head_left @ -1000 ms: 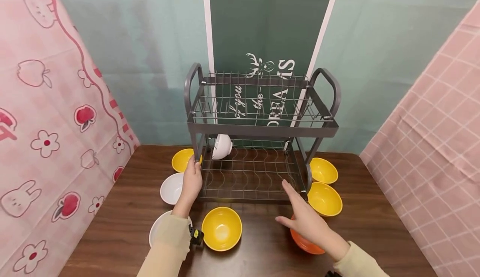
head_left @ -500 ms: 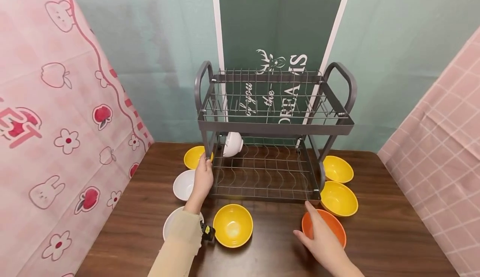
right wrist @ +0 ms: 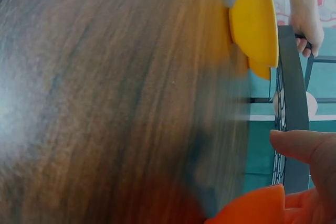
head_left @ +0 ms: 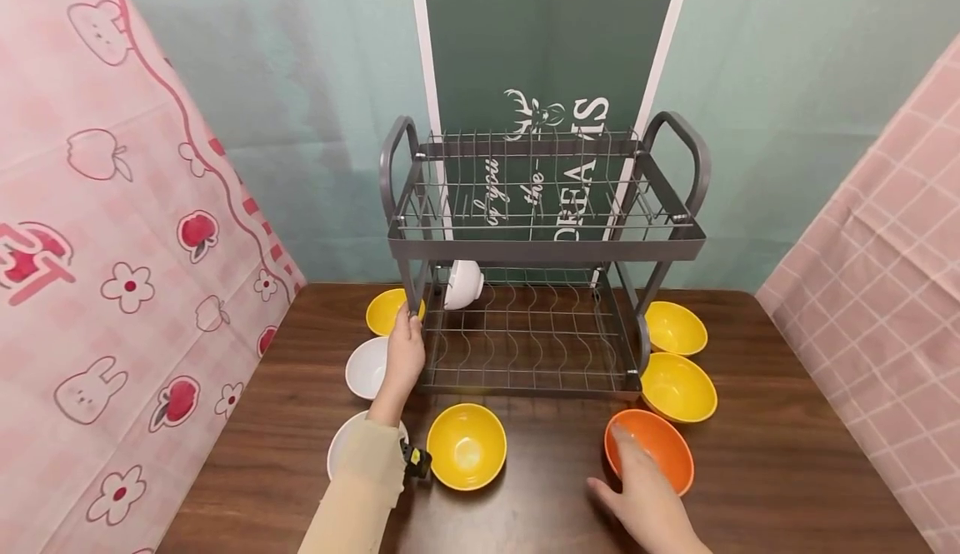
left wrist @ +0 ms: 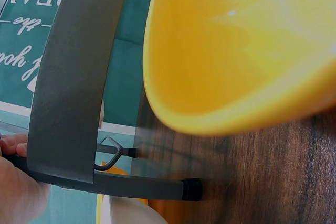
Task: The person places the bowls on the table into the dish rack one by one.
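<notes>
My left hand [head_left: 403, 358] grips the left post of the grey two-tier dish rack [head_left: 547, 250]; in the left wrist view, fingers [left wrist: 13, 144] curl round the dark frame. A white bowl [head_left: 463, 285] sits tilted on its side at the left of the lower tier. My right hand [head_left: 647, 496] is at the near left side of the orange bowl [head_left: 663, 447], its fingers reaching over the bowl. The thumb is spread to the left, away from the rim. In the right wrist view, the fingers are partly hidden behind the orange bowl [right wrist: 257, 208].
A yellow bowl [head_left: 467, 447] stands before the rack. Left of the rack are another yellow bowl [head_left: 382, 312] and two white bowls, one [head_left: 366, 368] behind the other, partly covered by my left arm. Right of it stand two yellow bowls [head_left: 678, 387]. Curtains hang behind and at both sides.
My right hand has come down and nearer, from beside the rack's front right corner to the orange bowl. My left hand stays on the post. The head view has shifted slightly.
</notes>
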{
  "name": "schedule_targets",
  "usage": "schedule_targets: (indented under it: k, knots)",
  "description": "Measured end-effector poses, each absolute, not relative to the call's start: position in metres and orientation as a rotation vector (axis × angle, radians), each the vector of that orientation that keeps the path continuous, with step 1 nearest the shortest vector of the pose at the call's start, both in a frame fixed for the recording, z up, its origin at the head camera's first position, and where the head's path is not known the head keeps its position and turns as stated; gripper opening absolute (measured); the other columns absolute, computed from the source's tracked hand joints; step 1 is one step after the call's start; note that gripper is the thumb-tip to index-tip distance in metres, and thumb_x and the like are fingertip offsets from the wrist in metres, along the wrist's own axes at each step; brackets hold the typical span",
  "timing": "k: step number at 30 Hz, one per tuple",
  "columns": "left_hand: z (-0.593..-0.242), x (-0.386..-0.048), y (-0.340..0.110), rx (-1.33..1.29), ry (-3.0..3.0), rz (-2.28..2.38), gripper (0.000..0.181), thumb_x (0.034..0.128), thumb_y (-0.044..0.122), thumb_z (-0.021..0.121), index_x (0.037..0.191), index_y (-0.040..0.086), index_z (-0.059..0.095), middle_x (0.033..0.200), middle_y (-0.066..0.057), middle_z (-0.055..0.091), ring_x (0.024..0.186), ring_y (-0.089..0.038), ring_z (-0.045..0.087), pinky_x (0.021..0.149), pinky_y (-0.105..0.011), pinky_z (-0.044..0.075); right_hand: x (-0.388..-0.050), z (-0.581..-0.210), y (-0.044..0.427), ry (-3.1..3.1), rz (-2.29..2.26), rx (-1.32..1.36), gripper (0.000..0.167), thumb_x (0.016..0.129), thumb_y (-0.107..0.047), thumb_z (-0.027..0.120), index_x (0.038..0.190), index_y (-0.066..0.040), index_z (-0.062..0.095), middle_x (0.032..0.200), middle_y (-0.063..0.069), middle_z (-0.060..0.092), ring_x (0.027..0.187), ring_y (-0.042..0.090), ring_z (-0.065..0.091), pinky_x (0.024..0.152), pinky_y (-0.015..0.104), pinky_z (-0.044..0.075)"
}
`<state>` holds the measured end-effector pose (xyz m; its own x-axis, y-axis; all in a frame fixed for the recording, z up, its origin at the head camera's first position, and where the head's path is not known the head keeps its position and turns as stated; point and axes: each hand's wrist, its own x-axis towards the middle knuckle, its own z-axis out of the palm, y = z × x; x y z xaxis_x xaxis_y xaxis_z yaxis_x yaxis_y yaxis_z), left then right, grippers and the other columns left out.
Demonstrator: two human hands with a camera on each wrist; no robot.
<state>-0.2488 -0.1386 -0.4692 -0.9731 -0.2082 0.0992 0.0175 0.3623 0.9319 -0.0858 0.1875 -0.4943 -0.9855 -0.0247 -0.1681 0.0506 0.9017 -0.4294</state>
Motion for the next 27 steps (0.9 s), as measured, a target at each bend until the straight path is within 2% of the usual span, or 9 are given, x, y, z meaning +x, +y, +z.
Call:
schedule_targets:
  k: [11, 27]
  knots:
    - [-0.4654, -0.2495, -0.1347, 0.147, -2.440, -1.650, 0.041, 0.1003, 0.015, 0.036, 0.140, 0.004, 0.033, 0.133, -0.023, 0.049, 0.123, -0.036, 0.048, 0.104, -0.052, 0.036, -0.0805, -0.5021, 0.1865, 2.996, -0.518, -0.002, 0.069, 0.075, -0.037, 0.073, 0.127, 0.004, 0.050, 0.128, 0.026, 0.052, 0.116, 0.043, 0.050, 0.097, 0.057, 0.038]
    - [-0.4649, -0.2465, -0.1384, 0.167, -2.428, -1.652, 0.041, 0.0998, 0.012, 0.036, 0.140, 0.003, 0.032, 0.134, -0.023, 0.047, 0.123, -0.037, 0.046, 0.106, -0.054, 0.032, -0.0790, -0.4997, 0.1842, 2.990, -0.468, 0.028, 0.046, 0.079, -0.023, 0.070, 0.116, 0.001, 0.060, 0.121, 0.020, 0.060, 0.109, 0.036, 0.058, 0.091, 0.053, 0.045]
